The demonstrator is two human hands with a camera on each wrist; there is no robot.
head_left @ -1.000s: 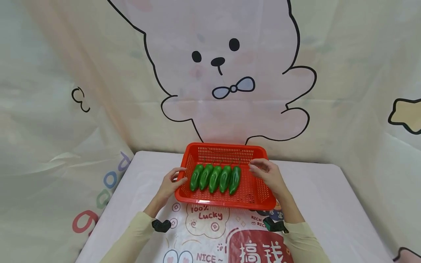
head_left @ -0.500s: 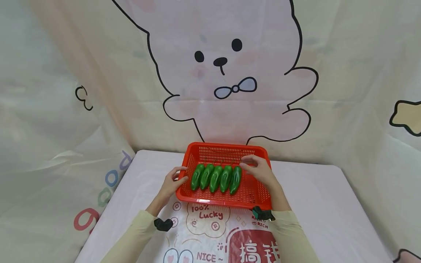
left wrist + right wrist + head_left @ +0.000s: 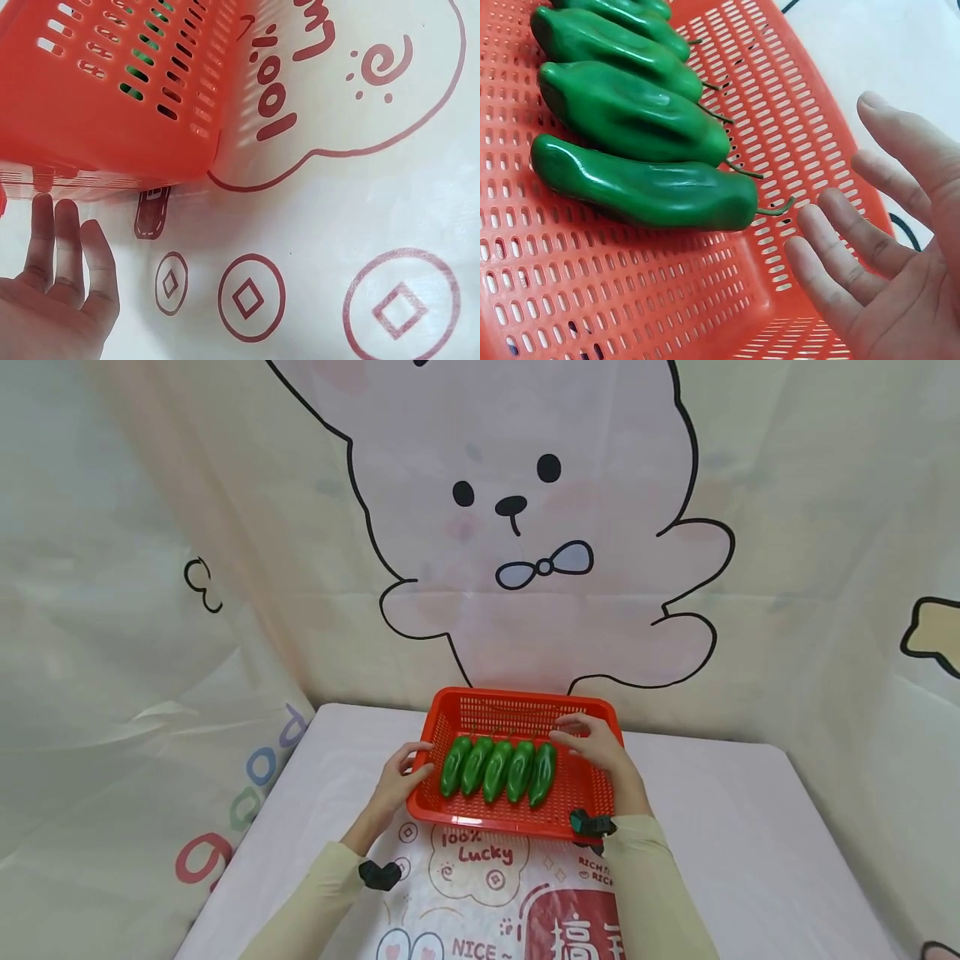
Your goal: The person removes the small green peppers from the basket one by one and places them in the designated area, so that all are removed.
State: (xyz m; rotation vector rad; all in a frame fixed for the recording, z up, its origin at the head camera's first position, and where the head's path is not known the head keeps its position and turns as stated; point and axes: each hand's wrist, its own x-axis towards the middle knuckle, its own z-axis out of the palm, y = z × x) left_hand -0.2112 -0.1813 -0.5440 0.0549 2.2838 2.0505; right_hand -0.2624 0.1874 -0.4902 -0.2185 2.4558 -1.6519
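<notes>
Several shiny green chili peppers (image 3: pixel 498 770) with thin stems lie side by side in a red plastic basket (image 3: pixel 592 828), filling its left and middle part. At the basket's left side is my left hand (image 3: pixel 397 777), thumb and fingers spread at the rim. In the left wrist view, straight fingertips (image 3: pixel 43 201) of that hand meet the basket's outer wall from below. My right hand (image 3: pixel 596 745) hovers over the basket's right half and holds nothing. Its loosely spread fingers (image 3: pixel 810 270) are close to the stem of the nearest pepper (image 3: pixel 649 187).
The basket stands on a white table (image 3: pixel 727 827) near the back wall. A printed mat (image 3: pixel 480 902) with red drawings and lettering lies in front of it. Behind hangs a cloth with a cartoon bear (image 3: pixel 510 610).
My right hand has moved left over the basket, toward the rightmost pepper. The left hand stays at the left rim, and the peppers keep their places.
</notes>
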